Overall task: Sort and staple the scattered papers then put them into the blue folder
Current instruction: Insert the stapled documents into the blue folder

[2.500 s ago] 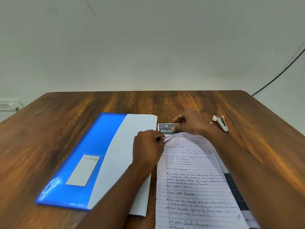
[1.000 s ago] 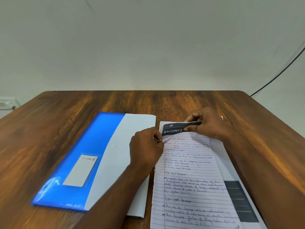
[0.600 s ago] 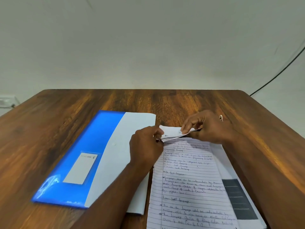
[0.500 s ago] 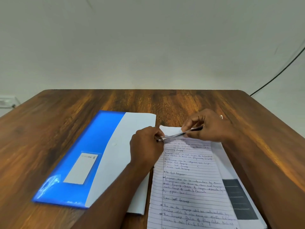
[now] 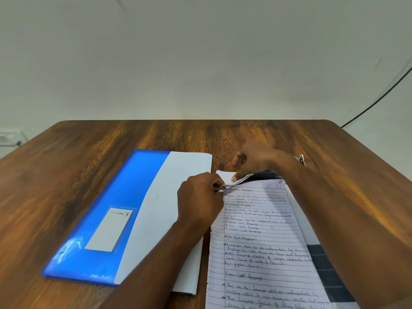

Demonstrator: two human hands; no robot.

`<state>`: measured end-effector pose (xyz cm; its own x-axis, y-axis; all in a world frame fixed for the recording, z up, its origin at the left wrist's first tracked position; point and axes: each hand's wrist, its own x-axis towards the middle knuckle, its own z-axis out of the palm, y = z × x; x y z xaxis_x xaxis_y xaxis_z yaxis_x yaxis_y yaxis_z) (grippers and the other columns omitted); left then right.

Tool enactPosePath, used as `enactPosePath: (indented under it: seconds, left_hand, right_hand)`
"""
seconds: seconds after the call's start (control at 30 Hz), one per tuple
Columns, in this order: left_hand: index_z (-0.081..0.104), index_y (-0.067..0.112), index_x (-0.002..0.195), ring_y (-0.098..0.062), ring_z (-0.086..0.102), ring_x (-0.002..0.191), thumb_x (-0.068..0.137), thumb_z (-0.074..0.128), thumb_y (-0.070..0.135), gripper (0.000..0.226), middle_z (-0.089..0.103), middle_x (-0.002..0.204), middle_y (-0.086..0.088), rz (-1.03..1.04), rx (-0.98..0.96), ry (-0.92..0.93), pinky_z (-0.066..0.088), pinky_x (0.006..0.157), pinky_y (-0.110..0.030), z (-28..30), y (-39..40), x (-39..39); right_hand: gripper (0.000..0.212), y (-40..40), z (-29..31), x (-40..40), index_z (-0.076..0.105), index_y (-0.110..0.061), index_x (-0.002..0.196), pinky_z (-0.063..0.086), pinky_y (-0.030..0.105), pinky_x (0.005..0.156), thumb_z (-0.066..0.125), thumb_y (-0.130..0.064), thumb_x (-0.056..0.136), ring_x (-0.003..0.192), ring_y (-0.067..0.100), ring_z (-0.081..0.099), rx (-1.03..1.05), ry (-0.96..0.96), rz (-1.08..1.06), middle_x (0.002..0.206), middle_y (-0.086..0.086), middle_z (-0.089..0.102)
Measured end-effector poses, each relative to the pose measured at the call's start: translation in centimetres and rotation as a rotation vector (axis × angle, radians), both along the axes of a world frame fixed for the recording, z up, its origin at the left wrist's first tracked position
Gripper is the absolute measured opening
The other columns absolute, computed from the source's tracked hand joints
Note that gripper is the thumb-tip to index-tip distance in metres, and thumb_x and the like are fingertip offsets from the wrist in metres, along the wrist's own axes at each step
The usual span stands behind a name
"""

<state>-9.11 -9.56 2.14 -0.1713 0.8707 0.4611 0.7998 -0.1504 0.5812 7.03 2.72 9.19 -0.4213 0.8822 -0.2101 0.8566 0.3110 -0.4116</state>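
Note:
A stack of papers [image 5: 258,237] with a handwritten lined sheet on top lies on the wooden table [image 5: 89,175], right of centre. My left hand [image 5: 200,197] pinches the stack's top left corner. My right hand [image 5: 252,161] holds the top edge, thumb pressing on the folded-up corner of a sheet with a dark print. The blue folder [image 5: 107,219] lies to the left with its pale flap [image 5: 169,219] open towards the papers. Behind my right wrist only the tip of a white stapler [image 5: 301,159] shows.
A black cable [image 5: 379,97] runs down the wall at the right. A wall socket [image 5: 9,138] sits at the far left edge. The table's far edge lies just beyond the hands.
The printed sheet's top edge, earlier lifted and showing its dark label, is now folded down flatter onto the stack. My right hand shifted slightly left over it. My left hand kept its pinch.

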Motion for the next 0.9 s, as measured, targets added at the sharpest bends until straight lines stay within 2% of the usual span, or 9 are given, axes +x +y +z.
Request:
enactPosePath:
  seconds: [0.07,0.2,0.33,0.43,0.53,0.67,0.73,0.83,0.9]
  left_hand:
    - [0.082,0.024,0.094,-0.017,0.069,0.075,0.082,0.076,0.016,0.015,0.079,0.087,0.005,0.003,-0.013,0.009,0.042,0.066,-0.023,0.0,0.0,0.0]
    - [0.082,0.024,0.096,-0.021,0.07,0.078,0.082,0.074,0.017,0.017,0.079,0.089,0.003,0.005,-0.018,0.023,0.054,0.069,-0.03,-0.1,0.1,0.0]
    - [0.08,0.026,0.092,-0.016,0.069,0.075,0.083,0.078,0.02,0.011,0.078,0.084,0.007,0.024,-0.027,-0.01,0.052,0.066,-0.027,-0.1,0.1,0.0]
    - [0.077,0.024,0.087,-0.014,0.067,0.071,0.083,0.083,0.026,0.008,0.076,0.08,0.008,0.057,-0.039,-0.092,0.046,0.061,-0.022,-0.1,0.2,-0.1]
    - [0.076,0.023,0.087,-0.011,0.067,0.071,0.085,0.084,0.026,0.009,0.076,0.082,0.01,0.045,-0.062,-0.2,0.041,0.061,-0.016,-0.2,0.4,-0.3]
    - [0.074,0.021,0.081,-0.008,0.067,0.068,0.083,0.085,0.026,0.012,0.075,0.078,0.012,0.032,-0.061,-0.275,0.049,0.064,-0.022,-0.4,0.5,-0.5]
    - [0.074,0.021,0.08,-0.007,0.068,0.067,0.081,0.086,0.026,0.013,0.074,0.075,0.012,0.038,-0.064,-0.289,0.054,0.066,-0.026,-0.5,0.7,-0.6]
    - [0.073,0.02,0.079,-0.008,0.068,0.065,0.078,0.087,0.026,0.015,0.072,0.07,0.01,0.039,-0.075,-0.311,0.054,0.066,-0.028,-0.5,0.9,-0.7]
    - [0.071,0.02,0.078,-0.008,0.066,0.064,0.079,0.087,0.026,0.017,0.071,0.07,0.01,0.034,-0.093,-0.307,0.05,0.063,-0.026,-0.6,0.8,-0.6]
  right_hand:
    - [0.029,0.1,-0.4,-0.1,0.077,-0.016,0.098,0.058,0.035,0.089,0.093,-0.025,0.076,0.092,0.013,0.068,-0.011,-0.001,-0.016,0.095,-0.004,0.075]
    - [0.019,-0.1,-0.7,0.0,0.079,-0.013,0.092,0.06,0.033,0.083,0.09,-0.022,0.08,0.086,0.013,0.07,-0.011,-0.012,-0.023,0.09,-0.002,0.077]
    - [0.011,-0.8,0.0,0.3,0.078,-0.014,0.092,0.056,0.032,0.082,0.085,-0.018,0.085,0.089,0.012,0.069,0.016,0.05,-0.032,0.09,-0.002,0.076]
    - [0.004,-1.7,1.2,0.6,0.077,-0.015,0.092,0.048,0.023,0.073,0.08,-0.014,0.09,0.084,0.006,0.067,0.061,0.147,-0.003,0.089,-0.005,0.075]
    - [0.001,-2.7,1.9,1.0,0.077,-0.014,0.093,0.048,0.017,0.072,0.077,-0.014,0.092,0.081,0.002,0.07,0.066,0.277,0.013,0.089,-0.007,0.077]
    - [0.01,-3.6,1.9,1.2,0.078,-0.014,0.093,0.058,0.028,0.082,0.075,-0.024,0.094,0.087,0.005,0.073,0.135,0.359,0.048,0.091,-0.006,0.078]
    - [0.015,-4.0,1.8,1.4,0.08,-0.017,0.094,0.06,0.03,0.081,0.077,-0.031,0.092,0.084,0.005,0.074,0.151,0.389,0.075,0.089,-0.008,0.079]
    - [0.015,-4.6,1.3,1.6,0.083,-0.02,0.096,0.064,0.036,0.081,0.087,-0.022,0.082,0.081,0.006,0.075,0.161,0.336,0.078,0.088,-0.01,0.08]
    - [0.017,-4.7,0.8,1.5,0.083,-0.025,0.095,0.064,0.04,0.083,0.087,-0.016,0.082,0.082,0.004,0.074,0.229,0.294,0.058,0.09,-0.011,0.079]
